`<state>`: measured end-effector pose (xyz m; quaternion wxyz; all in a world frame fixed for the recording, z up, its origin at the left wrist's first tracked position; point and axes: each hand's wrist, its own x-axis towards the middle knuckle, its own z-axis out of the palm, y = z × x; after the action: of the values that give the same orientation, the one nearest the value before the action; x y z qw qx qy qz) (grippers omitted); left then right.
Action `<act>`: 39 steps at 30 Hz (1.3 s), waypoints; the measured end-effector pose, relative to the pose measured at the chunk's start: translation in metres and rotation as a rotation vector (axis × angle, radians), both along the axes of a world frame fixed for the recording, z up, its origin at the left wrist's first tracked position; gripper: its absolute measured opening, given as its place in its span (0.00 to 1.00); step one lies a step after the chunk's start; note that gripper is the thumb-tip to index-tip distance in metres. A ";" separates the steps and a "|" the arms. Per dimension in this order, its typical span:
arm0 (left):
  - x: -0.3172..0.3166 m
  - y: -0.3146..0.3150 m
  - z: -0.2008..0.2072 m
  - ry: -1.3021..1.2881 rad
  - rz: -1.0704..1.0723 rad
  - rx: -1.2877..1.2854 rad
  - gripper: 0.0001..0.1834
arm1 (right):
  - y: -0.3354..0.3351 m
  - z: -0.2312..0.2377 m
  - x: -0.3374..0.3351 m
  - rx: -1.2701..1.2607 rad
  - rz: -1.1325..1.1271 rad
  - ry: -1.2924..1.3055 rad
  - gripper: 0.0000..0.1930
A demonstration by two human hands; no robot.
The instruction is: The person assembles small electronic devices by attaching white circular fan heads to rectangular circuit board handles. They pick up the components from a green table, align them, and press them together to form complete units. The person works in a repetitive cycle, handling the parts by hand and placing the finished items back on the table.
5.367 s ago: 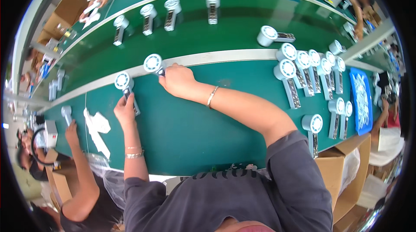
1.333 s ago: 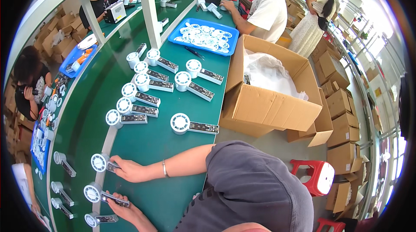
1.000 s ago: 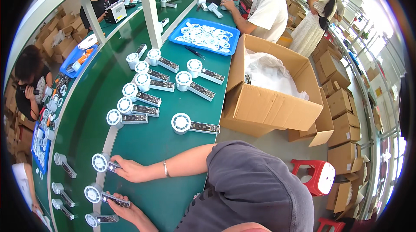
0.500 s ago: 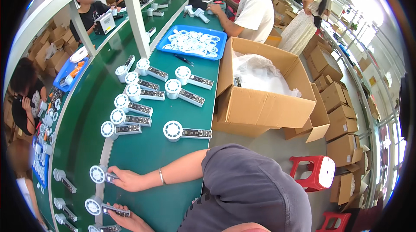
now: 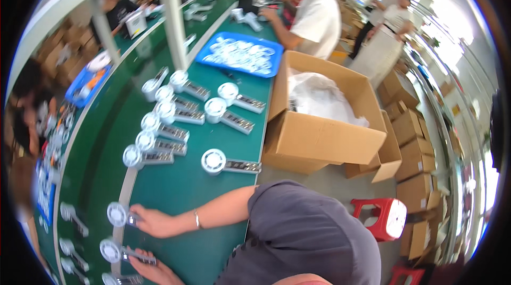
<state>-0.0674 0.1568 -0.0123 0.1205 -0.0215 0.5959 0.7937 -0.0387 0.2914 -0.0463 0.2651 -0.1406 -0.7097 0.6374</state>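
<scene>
My right hand point(image 5: 154, 221), with a bracelet on its wrist, is closed round the handle of a grey handheld fan point(image 5: 117, 214). Below it in the picture, my left hand point(image 5: 151, 267) holds the handle of a second handheld fan point(image 5: 110, 251), whose circuit board shows. Both round fan heads point left, over the pale strip beside the dark green belt. Another fan point(image 5: 120, 278) lies just below, cut off by the lower edge. Beyond my right hand a single fan point(image 5: 214, 161) lies on the green table, and several more point(image 5: 159, 141) stand in a slanting row.
A blue tray point(image 5: 201, 53) of white rings sits farther up the table. An open carton point(image 5: 330, 138) with plastic wrapping stands at its right edge. Several fans point(image 5: 74, 253) lie on the belt at left. A red stool point(image 5: 380, 218) is behind me. Co-workers sit along both sides.
The whole view has shifted slightly. Both hands keep their fans, whose heads sit a little farther left in the picture. At the upper right, two standing people now show apart.
</scene>
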 end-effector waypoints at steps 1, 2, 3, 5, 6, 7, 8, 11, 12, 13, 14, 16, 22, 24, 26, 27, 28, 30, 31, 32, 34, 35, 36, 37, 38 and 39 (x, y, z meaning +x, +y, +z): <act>-0.006 0.006 -0.008 -0.025 -0.017 0.046 0.16 | 0.006 -0.007 0.003 0.054 -0.052 -0.037 0.20; -0.013 -0.001 -0.015 -0.032 -0.029 0.084 0.17 | 0.002 0.001 0.000 0.085 -0.039 -0.056 0.20; -0.021 -0.005 -0.025 -0.038 -0.086 0.088 0.19 | 0.004 0.007 0.004 -0.006 -0.031 -0.135 0.20; -0.021 -0.003 -0.025 -0.056 -0.110 0.187 0.19 | 0.007 0.001 0.000 0.173 -0.042 -0.145 0.19; -0.020 -0.003 -0.028 -0.042 -0.127 0.233 0.19 | 0.006 0.006 0.005 0.127 -0.068 -0.130 0.18; -0.017 -0.002 -0.019 -0.050 -0.121 0.220 0.18 | 0.007 0.004 0.006 0.169 -0.073 0.000 0.18; -0.014 -0.008 -0.018 0.015 -0.141 0.195 0.16 | 0.004 -0.002 0.005 0.089 -0.043 -0.043 0.18; -0.013 -0.015 -0.021 0.009 -0.126 0.241 0.15 | -0.001 0.002 0.008 -0.096 0.070 -0.072 0.19; -0.013 -0.016 -0.023 0.002 -0.113 0.267 0.15 | -0.003 0.009 0.010 -0.116 0.092 -0.092 0.19; -0.013 -0.017 -0.025 0.008 -0.115 0.274 0.15 | -0.003 0.012 0.011 -0.122 0.115 -0.098 0.19; -0.012 -0.016 -0.025 0.012 -0.129 0.281 0.16 | -0.002 0.015 0.012 -0.128 0.124 -0.102 0.19; -0.009 -0.019 -0.021 0.003 -0.112 0.256 0.16 | -0.006 0.018 0.012 -0.142 0.146 -0.124 0.20; -0.010 -0.014 -0.021 -0.007 -0.131 0.256 0.17 | -0.004 0.022 0.015 -0.139 0.128 -0.142 0.20; -0.010 -0.013 -0.019 -0.018 -0.123 0.244 0.17 | -0.003 0.020 0.015 -0.108 0.119 -0.120 0.20; -0.010 -0.014 -0.018 -0.022 -0.126 0.247 0.17 | -0.005 0.021 0.015 -0.114 0.120 -0.114 0.20; -0.011 -0.014 -0.019 -0.022 -0.127 0.249 0.17 | -0.006 0.022 0.016 -0.124 0.120 -0.109 0.20; -0.011 -0.015 -0.019 -0.021 -0.128 0.251 0.17 | -0.006 0.022 0.016 -0.134 0.120 -0.103 0.20; -0.011 -0.015 -0.020 -0.014 -0.127 0.251 0.17 | -0.007 0.022 0.016 -0.130 0.118 -0.110 0.20; -0.010 -0.015 -0.020 -0.010 -0.127 0.252 0.17 | -0.007 0.022 0.016 -0.128 0.117 -0.113 0.20; -0.010 -0.015 -0.020 -0.010 -0.127 0.251 0.17 | -0.007 0.022 0.016 -0.126 0.117 -0.109 0.20; -0.011 -0.015 -0.021 -0.010 -0.129 0.248 0.17 | -0.007 0.021 0.016 -0.123 0.118 -0.102 0.21; -0.010 -0.015 -0.021 -0.009 -0.127 0.247 0.17 | -0.007 0.021 0.016 -0.119 0.118 -0.102 0.20; -0.010 -0.015 -0.021 -0.008 -0.126 0.245 0.17 | -0.007 0.021 0.016 -0.114 0.119 -0.101 0.20; -0.010 -0.015 -0.021 -0.007 -0.124 0.244 0.17 | -0.007 0.021 0.016 -0.109 0.119 -0.101 0.20; -0.010 -0.014 -0.020 -0.007 -0.127 0.243 0.17 | -0.007 0.021 0.016 -0.112 0.119 -0.100 0.20; -0.010 -0.014 -0.020 -0.007 -0.129 0.242 0.17 | -0.007 0.021 0.016 -0.115 0.119 -0.100 0.20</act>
<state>-0.0773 0.1430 -0.0320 0.1750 0.0290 0.4957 0.8502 -0.0225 0.2848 -0.0250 0.1826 -0.1446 -0.6914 0.6839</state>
